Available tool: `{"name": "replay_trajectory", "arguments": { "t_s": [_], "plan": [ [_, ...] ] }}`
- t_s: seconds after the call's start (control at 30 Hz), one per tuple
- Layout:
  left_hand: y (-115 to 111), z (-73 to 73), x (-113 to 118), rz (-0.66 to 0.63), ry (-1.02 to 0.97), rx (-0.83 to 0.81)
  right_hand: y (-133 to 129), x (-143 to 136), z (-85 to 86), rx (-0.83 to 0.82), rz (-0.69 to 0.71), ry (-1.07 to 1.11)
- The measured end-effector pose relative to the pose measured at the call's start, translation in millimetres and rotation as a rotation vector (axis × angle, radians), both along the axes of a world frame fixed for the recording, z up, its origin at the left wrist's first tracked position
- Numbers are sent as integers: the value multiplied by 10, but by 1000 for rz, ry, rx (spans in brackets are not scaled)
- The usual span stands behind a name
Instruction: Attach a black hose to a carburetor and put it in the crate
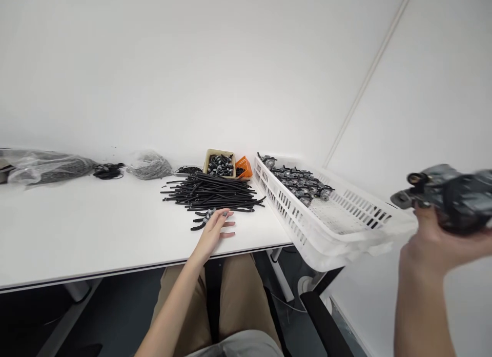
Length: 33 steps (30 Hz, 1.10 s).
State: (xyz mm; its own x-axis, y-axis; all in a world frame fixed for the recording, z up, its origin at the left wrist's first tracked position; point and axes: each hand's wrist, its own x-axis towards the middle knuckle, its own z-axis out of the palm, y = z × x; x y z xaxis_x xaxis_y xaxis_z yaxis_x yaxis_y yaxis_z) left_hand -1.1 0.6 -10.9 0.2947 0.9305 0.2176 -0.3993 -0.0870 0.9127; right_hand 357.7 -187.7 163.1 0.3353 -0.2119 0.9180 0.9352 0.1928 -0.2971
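My left hand (pixel 216 231) rests at the front of the white table, fingers apart, beside small grey-and-black pieces (pixel 200 221) with short black tubes. Its fingertips are by a small grey bit; whether they touch it is unclear. Raised at the far right, my right hand (pixel 438 239) holds a dark grey-and-black bundle (pixel 461 198) that looks wrapped in clear plastic. A pile of thin black tubes (pixel 211 192) lies just behind my left hand.
A white slotted crate (pixel 300 226) at the right holds several grey-and-black parts. Behind the tubes stand a cream bin (pixel 208 154) of small parts and an orange basket (pixel 247 167). Plastic bags (pixel 149 165) and a dark coil (pixel 108 171) lie back left.
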Motion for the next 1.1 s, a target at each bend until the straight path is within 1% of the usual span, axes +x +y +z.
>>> {"name": "replay_trajectory", "arguments": {
  "t_s": [0.03,0.07,0.1,0.13,0.17,0.2,0.3,0.33,0.4,0.43,0.47,0.57,0.63,0.7,0.77,0.9,1.03,1.1],
  "plan": [
    [0,2,0,3,9,4,49,169,38,-7,74,-79],
    [1,2,-1,5,20,11,124,325,72,-86,129,-57],
    [3,1,-3,3,32,20,224,469,102,-223,159,51],
    [5,0,-6,0,45,30,344,604,128,-387,116,163],
    [6,-2,-9,-5,58,39,482,730,149,-532,42,219],
    [7,-3,-11,-8,70,46,633,848,162,-665,-31,237],
    [0,-2,-12,-6,102,55,1117,1153,136,-1145,-74,161],
    [-6,1,-10,0,112,55,1273,1237,105,-1245,-109,109],
    [-19,10,-8,10,133,62,1551,1372,19,-1377,-152,29],
    [-25,16,-10,12,145,66,1669,1426,-31,-1420,-131,32],
    [-30,22,-14,5,160,69,1770,1471,-83,-1451,-83,40],
    [-35,36,-43,-75,201,60,1983,1565,-233,-1509,102,43],
    [-35,37,-66,-124,218,46,2067,1603,-332,-1564,225,120],
    [-44,36,-85,-128,235,38,2119,1623,-435,-1619,334,256],
    [-67,43,-100,-116,262,46,2144,1627,-536,-1646,404,358],
    [-134,93,-128,-136,325,74,2113,1590,-682,-1664,500,438],
    [-171,118,-151,-189,378,77,2026,1518,-697,-1687,538,527],
    [-179,106,-157,-201,382,78,2002,1495,-679,-1663,587,588]
  ]
}}
